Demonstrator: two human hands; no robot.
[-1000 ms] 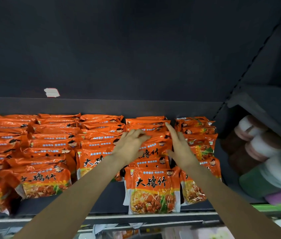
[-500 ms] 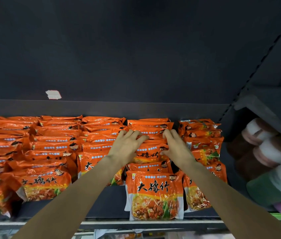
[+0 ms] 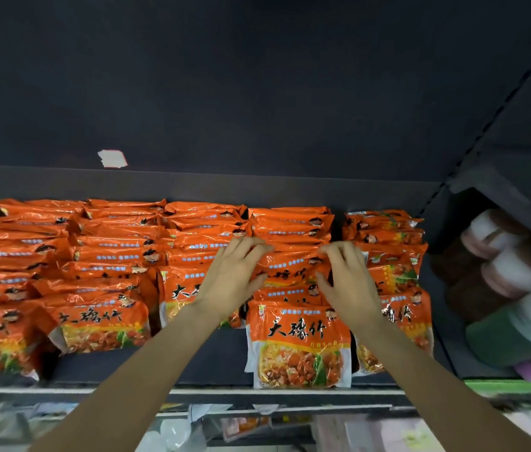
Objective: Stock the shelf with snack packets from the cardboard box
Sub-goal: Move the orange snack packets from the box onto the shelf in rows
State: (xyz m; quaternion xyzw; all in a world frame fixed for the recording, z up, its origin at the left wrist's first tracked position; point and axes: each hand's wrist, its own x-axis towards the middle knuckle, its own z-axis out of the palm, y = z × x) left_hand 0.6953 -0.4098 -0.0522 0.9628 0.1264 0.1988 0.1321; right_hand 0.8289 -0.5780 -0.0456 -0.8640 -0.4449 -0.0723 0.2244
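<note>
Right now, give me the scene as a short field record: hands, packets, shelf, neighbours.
left hand: left hand rests on the orange snack packets, fingers spread and lightly bent
right hand: right hand on the same row, fingers bent over a packet top
grip: cannot tell whether either hand pinches a packet
front packet: front packet stands upright at the shelf edge
stock: several rows of orange packets, leaning back
gap: bare shelf in front of the row left of the front packet
neighbours: blurred rolls on the right
cardboard box: not in view

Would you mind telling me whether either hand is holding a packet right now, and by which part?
Both the left hand and right hand touch the orange plastic snack packets near their top edges; a real grip cannot be told.
</note>
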